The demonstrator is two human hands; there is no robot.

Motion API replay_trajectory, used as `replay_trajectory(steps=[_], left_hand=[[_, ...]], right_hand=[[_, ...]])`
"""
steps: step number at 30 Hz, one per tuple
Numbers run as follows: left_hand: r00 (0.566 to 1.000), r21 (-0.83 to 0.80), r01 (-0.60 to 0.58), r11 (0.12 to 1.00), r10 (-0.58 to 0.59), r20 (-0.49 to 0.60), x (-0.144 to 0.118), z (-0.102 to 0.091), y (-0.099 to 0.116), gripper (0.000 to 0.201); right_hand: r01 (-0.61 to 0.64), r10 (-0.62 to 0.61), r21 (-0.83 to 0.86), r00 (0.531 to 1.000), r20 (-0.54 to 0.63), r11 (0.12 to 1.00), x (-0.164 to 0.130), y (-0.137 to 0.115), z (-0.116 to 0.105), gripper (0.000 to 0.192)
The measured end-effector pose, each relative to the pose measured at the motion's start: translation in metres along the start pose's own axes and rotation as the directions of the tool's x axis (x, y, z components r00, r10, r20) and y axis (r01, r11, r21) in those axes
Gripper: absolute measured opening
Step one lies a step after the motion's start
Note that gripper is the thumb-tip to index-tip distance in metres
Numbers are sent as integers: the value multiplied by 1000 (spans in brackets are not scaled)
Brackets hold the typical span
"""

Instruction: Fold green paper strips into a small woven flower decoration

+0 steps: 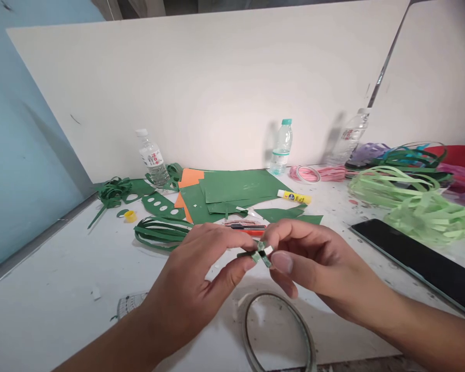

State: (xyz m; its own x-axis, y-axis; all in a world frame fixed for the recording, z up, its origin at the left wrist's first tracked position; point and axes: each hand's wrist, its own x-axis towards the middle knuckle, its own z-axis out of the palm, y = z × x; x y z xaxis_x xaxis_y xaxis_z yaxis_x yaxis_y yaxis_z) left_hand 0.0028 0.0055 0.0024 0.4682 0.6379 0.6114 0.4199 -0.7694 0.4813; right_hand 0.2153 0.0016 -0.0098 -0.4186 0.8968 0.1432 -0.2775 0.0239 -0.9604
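Note:
Both hands meet over the middle of the white table [62, 268]. My left hand [201, 279] and my right hand [313, 263] pinch a small folded piece of dark green paper strip [260, 254] between thumbs and fingertips, with a white bit showing at its right end. A roll of clear tape [279, 330] lies flat on the table just below the hands. A red and black pen or knife [248, 227] lies just beyond the fingers.
Green paper sheets [236, 188] with orange sheets [189, 178] lie at the back centre, next to a glue stick [294, 197]. Dark green strips [158, 230], light green strips [411, 201], three water bottles [153, 157], pink bands [313, 173], a black ruler [422, 261], a red bowl [461, 153].

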Motion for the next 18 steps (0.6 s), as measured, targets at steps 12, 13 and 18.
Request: replay_trajectory(steps=[12, 13, 18], left_hand=[[999, -24, 30, 999, -29, 33, -2, 0, 1, 14], [999, -28, 36, 999, -35, 34, -3, 0, 1, 14], [998, -56, 52, 997, -50, 39, -3, 1, 1, 13]], right_hand=[[-10, 10, 17, 1000, -5, 1000, -1, -2, 2, 13], [-12, 13, 16, 1000, -6, 1000, -1, -2, 2, 13], [-18, 18, 18, 1000, -12, 1000, -2, -3, 3, 13]])
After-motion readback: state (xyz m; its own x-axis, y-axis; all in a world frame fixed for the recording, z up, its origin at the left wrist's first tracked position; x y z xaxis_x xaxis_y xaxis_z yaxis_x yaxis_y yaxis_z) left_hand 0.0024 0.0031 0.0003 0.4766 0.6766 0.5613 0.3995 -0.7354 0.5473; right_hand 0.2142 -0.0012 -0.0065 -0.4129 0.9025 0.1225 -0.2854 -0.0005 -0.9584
